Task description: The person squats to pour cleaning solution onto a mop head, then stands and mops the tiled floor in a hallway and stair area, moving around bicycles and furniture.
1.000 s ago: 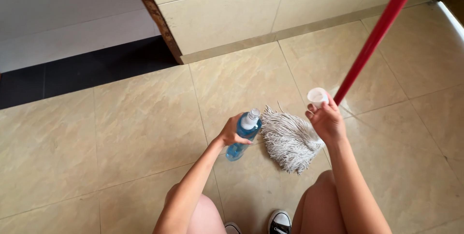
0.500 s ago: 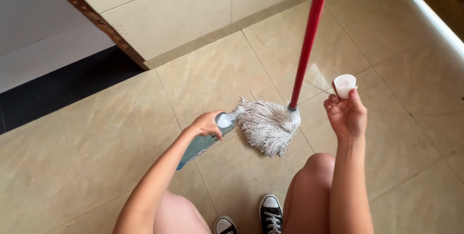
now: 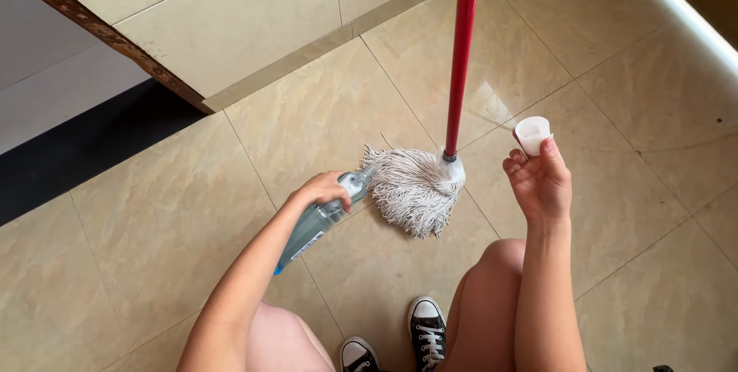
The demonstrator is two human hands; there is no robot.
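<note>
Blue-tinted bottle point(image 3: 319, 222), gripped by the left hand point(image 3: 327, 189), tilts its neck rightward onto the mop head point(image 3: 411, 187) at frame centre; right hand point(image 3: 542, 180) pinches the white cap point(image 3: 532, 134).

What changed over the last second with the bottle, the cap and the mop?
The left hand tipped the clear plastic bottle of blue liquid from nearly upright to steeply slanted, its open neck now at the strands of the grey string mop head. The right hand drew away from the red mop handle, carrying the small white cap out to the side. Both grips are unchanged, and the mop head rests on the beige tiled floor.
</note>
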